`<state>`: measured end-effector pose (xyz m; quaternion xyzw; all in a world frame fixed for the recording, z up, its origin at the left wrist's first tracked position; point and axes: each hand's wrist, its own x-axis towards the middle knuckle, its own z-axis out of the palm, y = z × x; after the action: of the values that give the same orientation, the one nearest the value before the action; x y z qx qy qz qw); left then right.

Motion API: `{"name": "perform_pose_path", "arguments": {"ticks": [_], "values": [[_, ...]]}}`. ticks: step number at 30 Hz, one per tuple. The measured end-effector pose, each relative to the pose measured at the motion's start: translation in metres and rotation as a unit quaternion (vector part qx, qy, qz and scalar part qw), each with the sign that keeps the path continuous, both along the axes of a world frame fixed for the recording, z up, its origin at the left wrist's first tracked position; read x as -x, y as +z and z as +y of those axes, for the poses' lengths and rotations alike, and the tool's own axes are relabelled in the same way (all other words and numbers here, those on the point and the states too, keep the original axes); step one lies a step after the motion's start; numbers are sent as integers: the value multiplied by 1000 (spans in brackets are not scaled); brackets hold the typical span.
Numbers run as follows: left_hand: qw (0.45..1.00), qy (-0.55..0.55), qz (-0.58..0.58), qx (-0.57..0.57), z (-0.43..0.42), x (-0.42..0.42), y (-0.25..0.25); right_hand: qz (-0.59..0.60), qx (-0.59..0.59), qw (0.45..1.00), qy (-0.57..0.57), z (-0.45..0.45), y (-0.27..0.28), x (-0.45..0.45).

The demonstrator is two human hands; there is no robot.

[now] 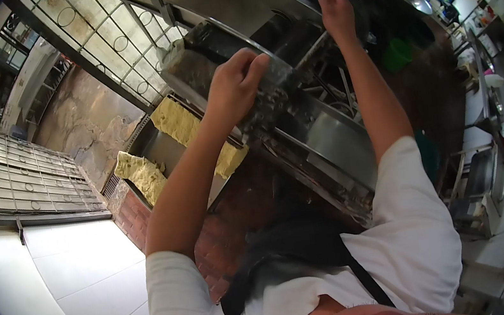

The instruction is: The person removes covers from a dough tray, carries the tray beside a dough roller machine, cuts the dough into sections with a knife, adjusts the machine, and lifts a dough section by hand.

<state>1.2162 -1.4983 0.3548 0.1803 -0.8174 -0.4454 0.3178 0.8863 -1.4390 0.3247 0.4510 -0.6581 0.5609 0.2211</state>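
Observation:
My left hand [238,82] is closed with curled fingers over the near side of a metal machine [332,133]; whatever it may hold is hidden. Farther up and to the right, my right hand [334,7] is closed at the end of a pale curved edge on the machine's top. Below and left of my left hand, a metal tray [175,152] holds blocks of yellow dough-like material [142,176], partly covered by my left forearm.
A barred metal gate [21,167] and white tiled surface [78,246] stand at the left. Red floor tiles [212,263] show below the tray. A green container [397,54] lies beyond my right forearm. Cluttered counters [491,91] run down the right side.

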Motion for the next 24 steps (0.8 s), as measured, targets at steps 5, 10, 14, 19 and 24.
{"name": "perform_pose_path", "arguments": {"ticks": [5,10,14,19,24], "values": [[993,13,-101,52,-54,102,-49,165,-156,958,-173,-165,-10,163],[969,96,-94,209,-44,120,-66,26,-441,879,-178,-269,-28,255],[970,82,-103,206,-47,123,-64,-1,-521,841,-144,-321,-47,303],[973,79,-115,185,-49,126,-58,-7,-539,834,-122,-371,-109,372],[972,80,-118,187,-48,124,-59,-87,-536,830,-128,-338,-72,335]]}}
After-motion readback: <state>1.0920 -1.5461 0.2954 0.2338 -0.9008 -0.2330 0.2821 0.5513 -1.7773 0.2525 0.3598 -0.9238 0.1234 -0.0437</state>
